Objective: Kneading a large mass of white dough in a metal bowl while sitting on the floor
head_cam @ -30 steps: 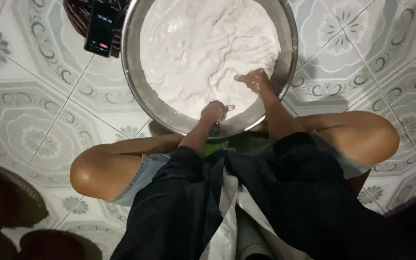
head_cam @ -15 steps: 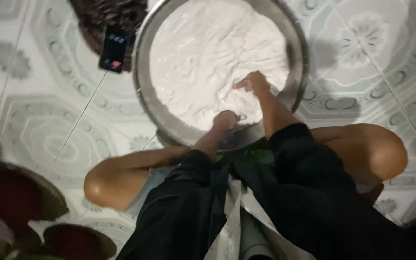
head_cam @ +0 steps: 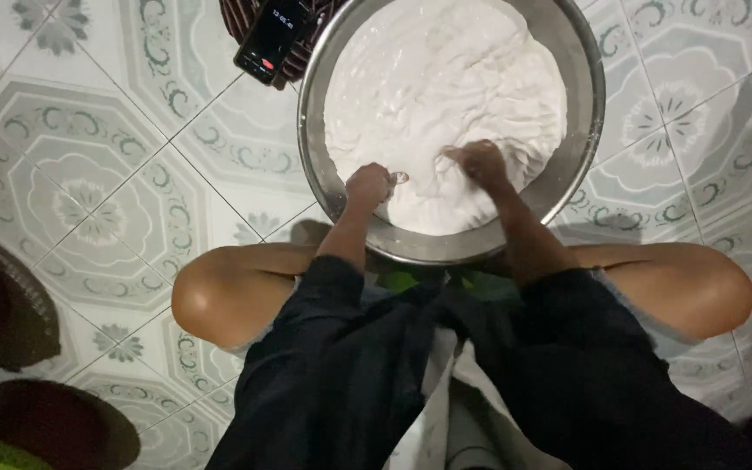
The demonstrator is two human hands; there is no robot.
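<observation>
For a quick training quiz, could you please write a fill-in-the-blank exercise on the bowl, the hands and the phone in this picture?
1. Both hands, the left hand and the right hand, press into the white ____ in the bowl.
2. The bowl is round and made of ____.
3. The bowl stands on a patterned ____ floor.
4. The phone lies beside the bowl's far ____ rim.

Missing words: dough; metal; tiled; left

Fingertips of the left hand [head_cam: 369, 184] and right hand [head_cam: 479, 163] are sinking out of sight into white dough [head_cam: 446, 96]; the bowl's [head_cam: 587, 130] far rim is running past the top edge.
</observation>
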